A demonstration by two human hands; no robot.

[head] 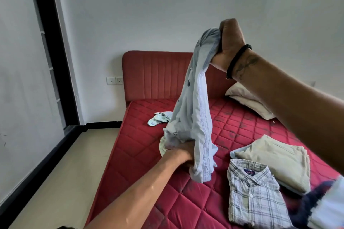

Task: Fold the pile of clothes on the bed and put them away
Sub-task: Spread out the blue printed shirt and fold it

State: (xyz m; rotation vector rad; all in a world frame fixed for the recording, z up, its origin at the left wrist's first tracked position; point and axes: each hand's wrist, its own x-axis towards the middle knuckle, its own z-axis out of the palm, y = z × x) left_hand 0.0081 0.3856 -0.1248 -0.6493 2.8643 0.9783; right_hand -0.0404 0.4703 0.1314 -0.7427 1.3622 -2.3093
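Observation:
My right hand [229, 46] is raised high over the red bed [141, 154] and grips the top of a light blue shirt [195, 109], which hangs down in a long bunch. Lower down, my left hand [183, 151] reaches into the shirt's bottom part; the cloth hides its fingers, so its grip is unclear. A pale garment [162, 147] peeks out beneath that hand. A folded plaid shirt [255, 191] and a folded beige garment [275, 161] lie at the right on the mattress.
A small crumpled light printed cloth [158, 118] lies farther up the bed. A cream pillow [245, 98] leans by the red headboard [156, 74]. Bare floor [61, 173] runs along the bed's left side, beside a dark door frame [54, 52].

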